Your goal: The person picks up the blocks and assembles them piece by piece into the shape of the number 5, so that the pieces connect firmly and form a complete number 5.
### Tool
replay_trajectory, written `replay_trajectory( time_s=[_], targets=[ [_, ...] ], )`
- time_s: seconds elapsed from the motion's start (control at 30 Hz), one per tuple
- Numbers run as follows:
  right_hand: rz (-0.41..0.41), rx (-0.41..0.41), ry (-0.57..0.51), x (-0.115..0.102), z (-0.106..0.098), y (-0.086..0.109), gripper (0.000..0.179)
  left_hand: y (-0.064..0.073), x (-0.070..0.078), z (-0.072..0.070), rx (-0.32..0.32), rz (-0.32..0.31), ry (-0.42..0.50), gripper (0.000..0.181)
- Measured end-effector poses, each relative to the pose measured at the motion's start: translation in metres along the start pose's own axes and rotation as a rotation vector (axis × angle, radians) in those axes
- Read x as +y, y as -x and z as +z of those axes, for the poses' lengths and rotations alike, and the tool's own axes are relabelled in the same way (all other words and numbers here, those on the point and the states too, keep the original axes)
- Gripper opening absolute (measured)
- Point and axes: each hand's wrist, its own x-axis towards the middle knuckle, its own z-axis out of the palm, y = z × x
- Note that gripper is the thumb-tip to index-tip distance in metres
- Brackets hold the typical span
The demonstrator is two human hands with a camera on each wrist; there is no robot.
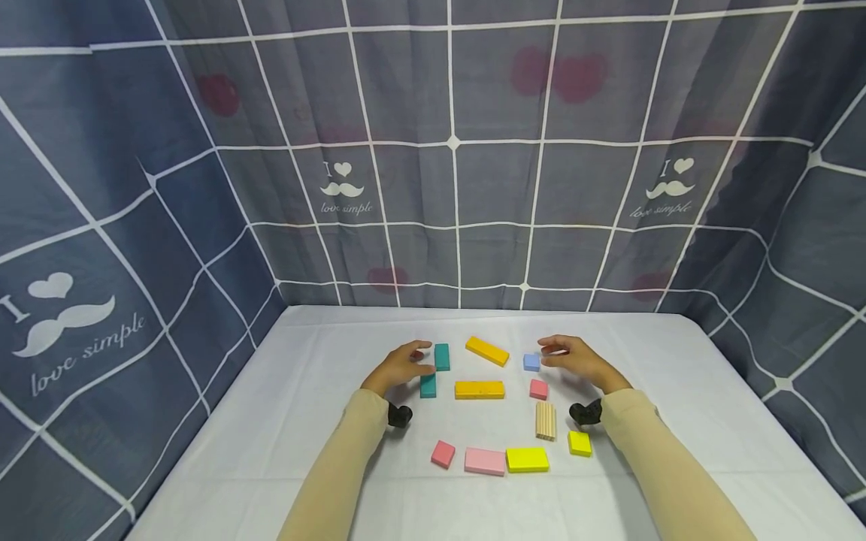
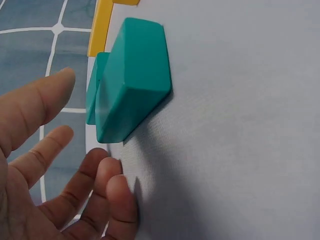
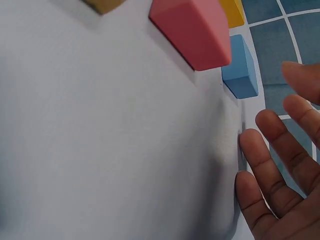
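Note:
My left hand [image 1: 401, 367] hovers just left of two teal blocks, its fingers loosely spread and holding nothing. The nearer teal block [image 2: 132, 75] stands clear of the fingertips in the left wrist view, with the farther teal block [image 2: 92, 95] partly hidden behind it. On the other side, my right hand [image 1: 575, 359] is beside a small blue block [image 1: 531, 362], fingers relaxed and apart from it. In the right wrist view a gap separates these fingers from the blue block [image 3: 240, 70] and from a red block [image 3: 192, 32].
Between the hands lie two orange blocks, one slanted [image 1: 487, 351] and one straight [image 1: 479, 390]. Nearer are a ridged beige block [image 1: 545, 421], a yellow cube [image 1: 579, 443], a yellow block [image 1: 528, 460], a pink block [image 1: 484, 461] and a red cube [image 1: 443, 454]. Checked curtains [image 1: 419, 180] surround the white table [image 1: 271, 451].

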Motion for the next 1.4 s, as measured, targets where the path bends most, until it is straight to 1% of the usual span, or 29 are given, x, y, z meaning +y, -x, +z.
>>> replay_trajectory(
  time_s=[0.1, 0.23, 0.37, 0.5, 0.63, 0.77, 0.97, 1.23, 1.3, 1.4],
  targets=[
    [0.005, -0.005, 0.001, -0.002, 0.001, -0.003, 0.050, -0.005, 0.000, 0.001, -0.003, 0.012, -0.015, 0.062],
    [-0.019, -0.015, -0.006, -0.007, 0.003, -0.006, 0.049, -0.010, 0.002, 0.002, -0.014, 0.009, -0.025, 0.065],
    [-0.057, -0.026, -0.018, -0.011, 0.004, -0.008, 0.049, -0.015, 0.004, 0.003, -0.019, -0.007, -0.025, 0.065],
    [-0.075, -0.036, -0.037, -0.014, 0.005, -0.011, 0.049, -0.018, 0.008, 0.005, -0.030, -0.029, -0.029, 0.064],
    [-0.064, -0.029, -0.040, -0.016, 0.008, -0.017, 0.048, -0.020, 0.012, 0.008, -0.039, -0.040, -0.068, 0.065],
    [-0.044, -0.031, -0.040, -0.020, 0.013, -0.024, 0.047, -0.023, 0.013, 0.008, -0.037, -0.057, -0.095, 0.068],
    [-0.036, -0.044, -0.043, -0.027, 0.021, -0.030, 0.046, -0.021, 0.013, 0.007, -0.038, -0.062, -0.097, 0.071],
    [-0.023, -0.043, -0.059, -0.030, 0.030, -0.038, 0.043, -0.021, 0.012, 0.008, -0.021, -0.076, -0.110, 0.066],
    [-0.023, -0.045, -0.046, -0.030, 0.031, -0.039, 0.041, -0.021, 0.012, 0.008, -0.018, -0.083, -0.110, 0.065],
    [-0.015, -0.050, -0.057, -0.032, 0.034, -0.038, 0.039, -0.022, 0.012, 0.009, -0.017, -0.088, -0.108, 0.065]
  ],
)
